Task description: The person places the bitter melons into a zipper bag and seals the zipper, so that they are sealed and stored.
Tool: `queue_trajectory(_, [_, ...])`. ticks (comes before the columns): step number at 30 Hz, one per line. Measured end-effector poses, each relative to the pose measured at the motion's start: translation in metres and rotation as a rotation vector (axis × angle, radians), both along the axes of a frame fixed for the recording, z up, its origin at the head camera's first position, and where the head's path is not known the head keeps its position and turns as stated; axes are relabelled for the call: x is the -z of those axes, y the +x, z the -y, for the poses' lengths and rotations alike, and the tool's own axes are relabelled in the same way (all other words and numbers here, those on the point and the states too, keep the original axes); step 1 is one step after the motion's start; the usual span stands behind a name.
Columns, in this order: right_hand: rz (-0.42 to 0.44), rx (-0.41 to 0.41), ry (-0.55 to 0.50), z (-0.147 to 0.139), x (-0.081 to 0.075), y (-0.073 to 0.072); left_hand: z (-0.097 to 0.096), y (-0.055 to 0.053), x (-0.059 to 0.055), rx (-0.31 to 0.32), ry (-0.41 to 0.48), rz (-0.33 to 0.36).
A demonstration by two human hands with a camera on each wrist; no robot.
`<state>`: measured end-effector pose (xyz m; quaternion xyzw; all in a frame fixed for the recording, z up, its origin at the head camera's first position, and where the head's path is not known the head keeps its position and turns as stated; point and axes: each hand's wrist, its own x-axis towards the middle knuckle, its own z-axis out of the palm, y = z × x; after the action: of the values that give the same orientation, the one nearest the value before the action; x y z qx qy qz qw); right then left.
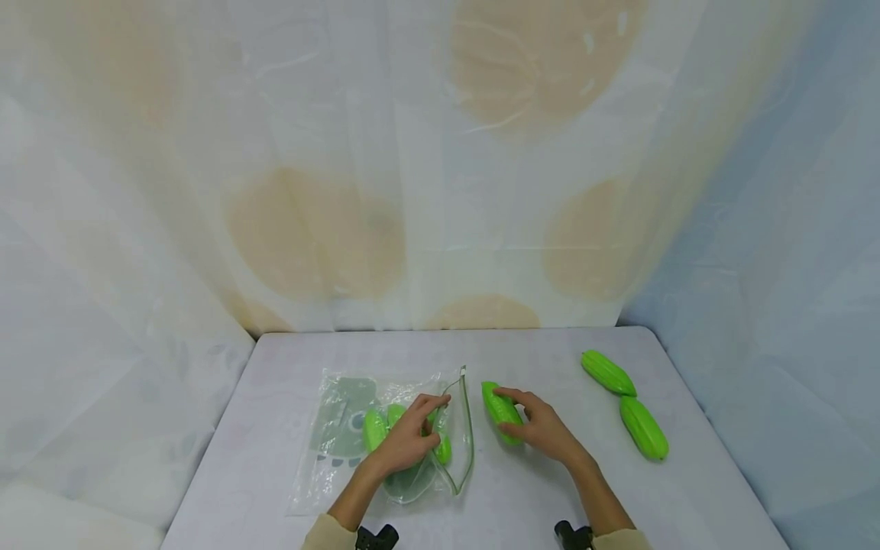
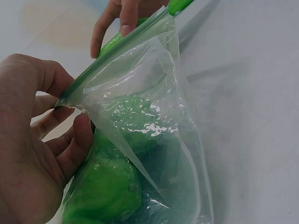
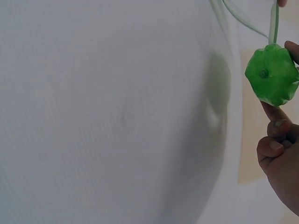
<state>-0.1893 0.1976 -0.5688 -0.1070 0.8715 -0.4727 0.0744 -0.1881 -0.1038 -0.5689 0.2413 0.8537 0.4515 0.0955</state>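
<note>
A clear zip bag (image 1: 347,481) with a grey-green print lies on the table, its mouth spread towards the right. Inside it are several short, ridged green cucumbers (image 1: 374,429). My left hand (image 1: 411,437) grips the bag's rim; in the left wrist view the green zip strip (image 2: 112,52) runs away from between the fingers of that hand (image 2: 32,130). Just right of the mouth, my right hand (image 1: 546,429) holds another green cucumber (image 1: 500,412) between thumb and fingers. The right wrist view shows this cucumber (image 3: 273,74) end-on, beside the bag's edge.
Two more green cucumbers lie end to end at the table's right side, a farther one (image 1: 608,372) and a nearer one (image 1: 643,428). Plastic sheeting (image 1: 426,191) with tan patches hangs behind the white table (image 1: 289,351), and more sheeting hangs at both sides.
</note>
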Motion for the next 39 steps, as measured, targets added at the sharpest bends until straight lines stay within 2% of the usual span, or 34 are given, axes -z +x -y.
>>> queue_trajectory(10, [-0.026, -0.032, -0.024, 0.014, -0.004, 0.003, 0.001, -0.001, 0.001, 0.006, -0.008, -0.002])
queue_trajectory(21, [-0.043, -0.118, -0.083, 0.026, -0.009, 0.007, 0.001, -0.001, 0.001, 0.009, -0.003, 0.002])
queue_trajectory(26, [-0.054, -0.172, -0.061, 0.035, -0.007, 0.007, 0.001, 0.000, 0.001, 0.008, 0.001, 0.004])
queue_trajectory(34, [-0.073, -0.184, -0.011, 0.043, -0.010, 0.005, 0.001, -0.001, 0.000, 0.006, 0.005, 0.004])
queue_trajectory(39, [-0.072, -0.196, -0.015, 0.044, -0.010, 0.005, 0.002, -0.001, 0.001, 0.008, 0.014, 0.006])
